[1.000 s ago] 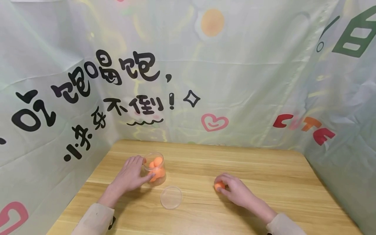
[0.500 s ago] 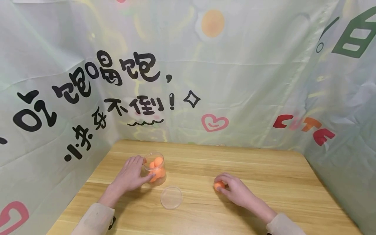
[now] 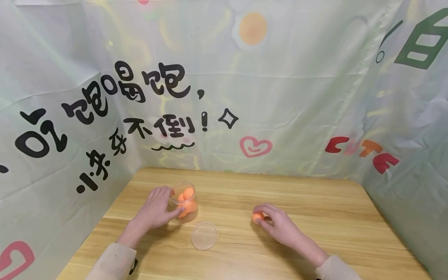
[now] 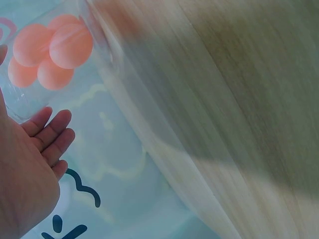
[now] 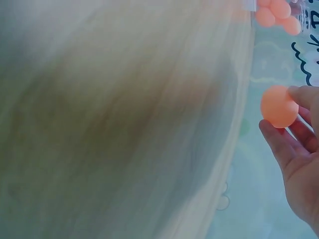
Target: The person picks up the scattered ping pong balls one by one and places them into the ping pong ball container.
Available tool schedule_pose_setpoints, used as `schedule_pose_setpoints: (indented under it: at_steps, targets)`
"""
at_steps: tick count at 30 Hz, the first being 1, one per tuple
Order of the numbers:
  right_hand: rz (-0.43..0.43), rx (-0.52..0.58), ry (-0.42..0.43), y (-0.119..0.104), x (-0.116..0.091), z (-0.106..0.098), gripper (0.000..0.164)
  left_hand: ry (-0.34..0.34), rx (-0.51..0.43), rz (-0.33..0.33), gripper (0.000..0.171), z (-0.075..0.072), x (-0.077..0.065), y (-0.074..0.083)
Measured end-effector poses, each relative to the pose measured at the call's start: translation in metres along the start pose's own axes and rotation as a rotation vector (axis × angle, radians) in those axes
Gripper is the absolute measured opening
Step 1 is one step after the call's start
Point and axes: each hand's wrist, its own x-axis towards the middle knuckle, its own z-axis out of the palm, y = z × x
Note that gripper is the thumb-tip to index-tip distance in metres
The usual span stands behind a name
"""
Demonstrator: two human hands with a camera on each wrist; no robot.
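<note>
My left hand (image 3: 154, 210) holds a clear round jar (image 3: 195, 191) that stands upright and uncovered on the table, thumb at the front and fingers along its left side. Several orange ping-pong balls (image 3: 188, 193) are piled inside, also visible through the wall in the left wrist view. A clear round lid (image 3: 204, 236) lies flat just in front of the jar. Off to the right, my right hand (image 3: 281, 225) pinches one orange ping-pong ball (image 5: 279, 106) between thumb and fingertips, close over the table in the head view.
The wooden table (image 3: 231, 194) has fabric backdrops (image 3: 301, 97) on its left, back and right, printed with black characters, a pink heart and coloured letters. Between the jar and my right hand runs a stretch of tabletop.
My right hand has shifted slightly left and away from me with the ping-pong ball, and more of the ball shows. The left hand, jar and lid stay put.
</note>
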Motion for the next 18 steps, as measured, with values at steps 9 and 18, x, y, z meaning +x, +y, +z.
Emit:
schedule_pose_setpoints:
  at_steps: [9, 18]
  targets:
    - [-0.050, 0.039, 0.083, -0.008, 0.005, 0.006, 0.027, -0.005, 0.000, -0.002, 0.065, 0.000, -0.001, 0.000]
    - [-0.116, 0.044, 0.169, -0.013, 0.013, 0.013, 0.029, -0.005, -0.006, -0.004, 0.066, 0.000, 0.000, 0.000]
